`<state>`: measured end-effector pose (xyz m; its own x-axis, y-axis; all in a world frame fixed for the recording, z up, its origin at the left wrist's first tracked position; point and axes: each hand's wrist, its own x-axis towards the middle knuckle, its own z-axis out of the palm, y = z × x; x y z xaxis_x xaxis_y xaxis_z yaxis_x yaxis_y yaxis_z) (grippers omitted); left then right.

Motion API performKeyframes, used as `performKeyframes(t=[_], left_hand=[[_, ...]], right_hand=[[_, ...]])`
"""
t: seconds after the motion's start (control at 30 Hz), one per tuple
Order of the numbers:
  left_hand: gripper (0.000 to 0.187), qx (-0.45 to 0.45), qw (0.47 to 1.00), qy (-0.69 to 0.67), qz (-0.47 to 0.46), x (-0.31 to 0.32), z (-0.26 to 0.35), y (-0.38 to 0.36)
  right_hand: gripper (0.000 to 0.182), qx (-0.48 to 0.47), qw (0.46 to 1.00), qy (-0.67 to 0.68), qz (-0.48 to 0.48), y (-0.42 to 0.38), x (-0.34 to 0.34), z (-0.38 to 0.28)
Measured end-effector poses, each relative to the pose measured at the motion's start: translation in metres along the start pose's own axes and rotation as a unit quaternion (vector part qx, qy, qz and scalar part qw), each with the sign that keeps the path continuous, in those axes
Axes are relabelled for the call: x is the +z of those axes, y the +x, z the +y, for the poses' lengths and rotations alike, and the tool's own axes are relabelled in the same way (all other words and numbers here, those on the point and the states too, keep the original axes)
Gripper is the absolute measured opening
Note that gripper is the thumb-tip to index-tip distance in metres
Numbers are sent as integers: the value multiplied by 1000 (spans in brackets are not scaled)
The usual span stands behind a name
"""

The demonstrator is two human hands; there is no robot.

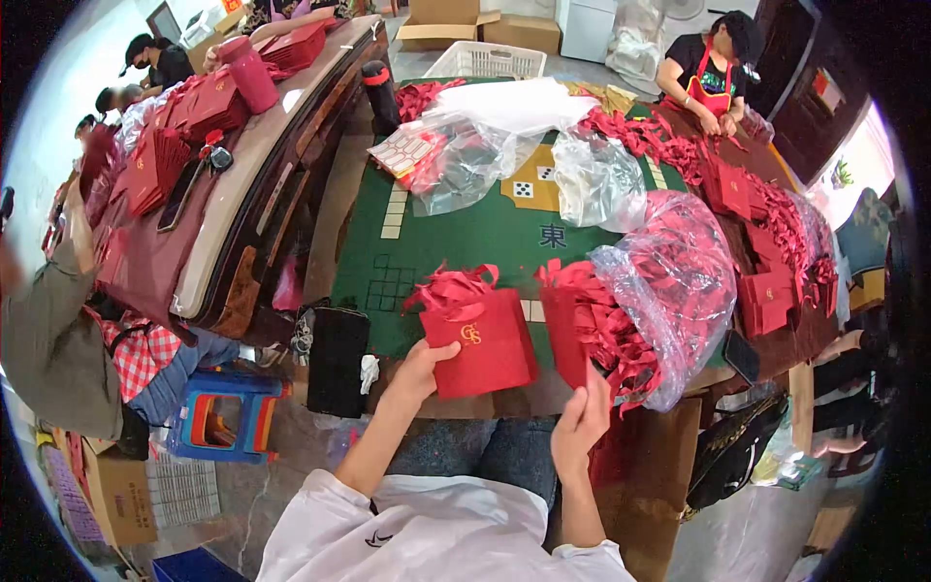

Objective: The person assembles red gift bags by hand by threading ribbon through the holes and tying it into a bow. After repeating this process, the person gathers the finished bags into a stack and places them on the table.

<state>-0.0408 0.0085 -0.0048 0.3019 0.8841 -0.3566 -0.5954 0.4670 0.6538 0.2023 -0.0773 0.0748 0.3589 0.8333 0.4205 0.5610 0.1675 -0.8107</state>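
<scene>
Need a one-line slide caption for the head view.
Left hand holds a red gift bag over the green mat table; right hand grips a flat red bag beside a plastic sack.

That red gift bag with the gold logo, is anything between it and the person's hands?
Nothing visible. The left hand already holds the red gift bag by its lower left corner. The right hand is apart from it, at the folded red bags spilling from the plastic sack.

Ahead of you a green game mat (465,242), clear plastic bags (592,184) at centre, a blue stool (228,412) lower left, a white basket (480,60) up top, a person in a red apron (713,68) upper right.
</scene>
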Motion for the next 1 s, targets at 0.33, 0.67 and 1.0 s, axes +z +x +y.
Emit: performKeyframes(t=[0.33,0.67,1.0], left_hand=[[43,70,985,73,137,33,-21,5],[47,101,987,95,78,15,-29,8],[48,89,991,-95,36,37,-11,-4]], right_hand=[[45,-190,972,-104,-93,-34,58,1],[50,-242,958,-83,-127,-47,87,7],[48,-256,954,-66,-140,-43,84,6]])
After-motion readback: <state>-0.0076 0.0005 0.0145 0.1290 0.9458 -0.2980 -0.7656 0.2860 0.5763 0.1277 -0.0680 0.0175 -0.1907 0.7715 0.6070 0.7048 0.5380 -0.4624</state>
